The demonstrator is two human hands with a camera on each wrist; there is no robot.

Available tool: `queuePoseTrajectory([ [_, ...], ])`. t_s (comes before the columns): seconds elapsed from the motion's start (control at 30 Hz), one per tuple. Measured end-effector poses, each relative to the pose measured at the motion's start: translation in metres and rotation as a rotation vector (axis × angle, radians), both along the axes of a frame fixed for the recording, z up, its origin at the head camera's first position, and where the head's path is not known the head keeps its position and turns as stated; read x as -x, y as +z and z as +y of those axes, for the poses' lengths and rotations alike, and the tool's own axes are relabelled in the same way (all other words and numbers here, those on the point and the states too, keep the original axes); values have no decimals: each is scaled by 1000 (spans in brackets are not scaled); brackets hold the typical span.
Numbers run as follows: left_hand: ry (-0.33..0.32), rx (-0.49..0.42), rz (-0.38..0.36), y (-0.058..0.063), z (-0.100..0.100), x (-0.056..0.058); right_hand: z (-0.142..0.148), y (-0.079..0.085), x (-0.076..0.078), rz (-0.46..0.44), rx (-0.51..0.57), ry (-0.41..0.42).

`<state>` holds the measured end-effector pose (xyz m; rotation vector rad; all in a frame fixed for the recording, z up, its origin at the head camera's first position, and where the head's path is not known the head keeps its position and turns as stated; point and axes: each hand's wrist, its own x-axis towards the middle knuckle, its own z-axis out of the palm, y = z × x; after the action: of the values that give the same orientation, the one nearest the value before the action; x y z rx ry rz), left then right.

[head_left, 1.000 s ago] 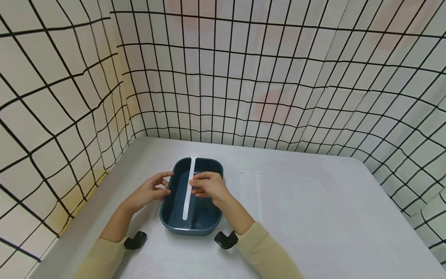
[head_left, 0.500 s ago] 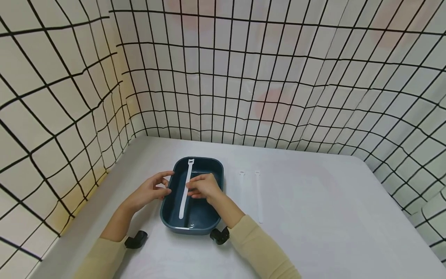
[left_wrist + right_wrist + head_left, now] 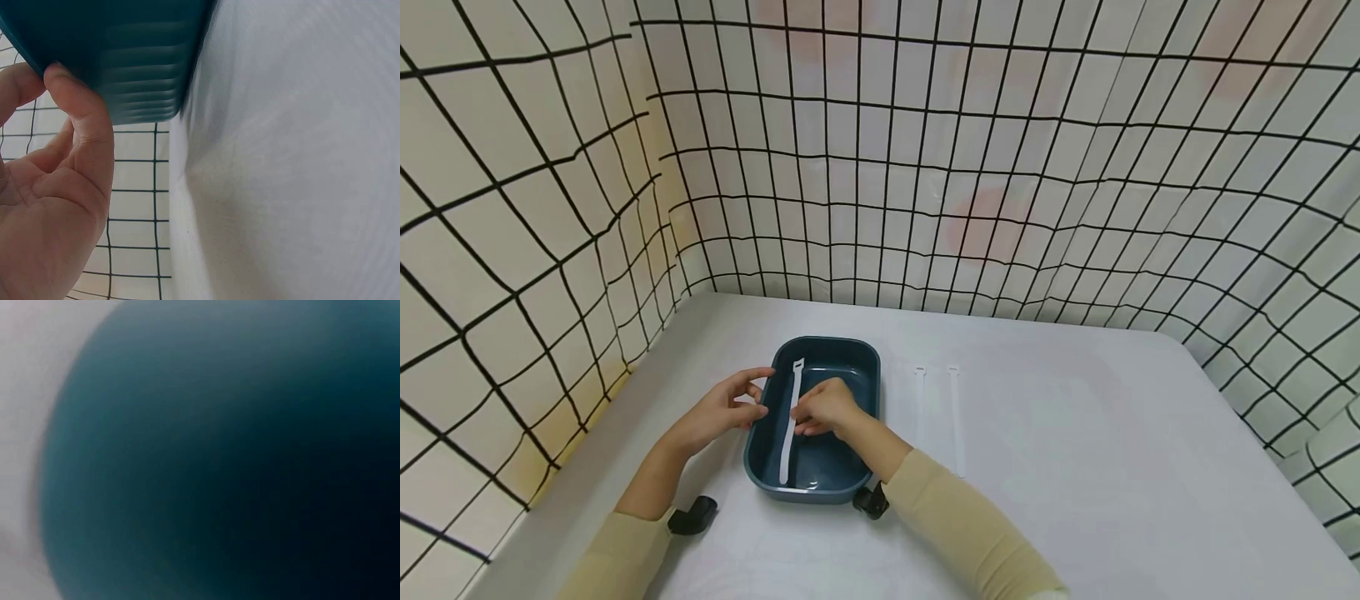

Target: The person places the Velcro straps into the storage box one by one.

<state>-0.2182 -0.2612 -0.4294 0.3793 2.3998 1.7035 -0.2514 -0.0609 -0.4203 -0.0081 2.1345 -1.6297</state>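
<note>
My right hand (image 3: 824,408) pinches the middle of a white cable tie (image 3: 787,454), a flat strip with a slotted head at its far end. Both are within the dark blue-green rectangular bin (image 3: 817,490), towards its left side. My left hand (image 3: 724,412) holds the bin's left rim with bent fingers and thumb. From the left wrist view, that hand (image 3: 69,169) has its fingertips at the rim of the bin (image 3: 147,75). Only a blurred bin wall (image 3: 125,456) shows in the right wrist view; the right hand is out of sight there.
Two more white cable ties (image 3: 956,408) lie side by side on the white table (image 3: 1112,450), right of the bin. Black wire mesh (image 3: 880,167) rises behind the table and along both sides. A dark camera (image 3: 694,517) sits at the left wrist.
My right hand has moved left and down into the bin with the cable tie, whose slotted head now sits inside the far rim. The left hand stays in place.
</note>
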Motion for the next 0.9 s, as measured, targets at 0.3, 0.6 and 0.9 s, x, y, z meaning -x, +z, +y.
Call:
queuePoseTrajectory([
  [0.3, -3, 1, 7, -1, 0, 1, -6, -7, 1, -20, -51, -22],
  [0.6, -2, -4, 2, -1, 0, 2, -10, -13, 3, 39, -165, -13],
  [0.9, -7, -11, 1, -1, 0, 0, -11, -14, 1, 62, -218, 1],
])
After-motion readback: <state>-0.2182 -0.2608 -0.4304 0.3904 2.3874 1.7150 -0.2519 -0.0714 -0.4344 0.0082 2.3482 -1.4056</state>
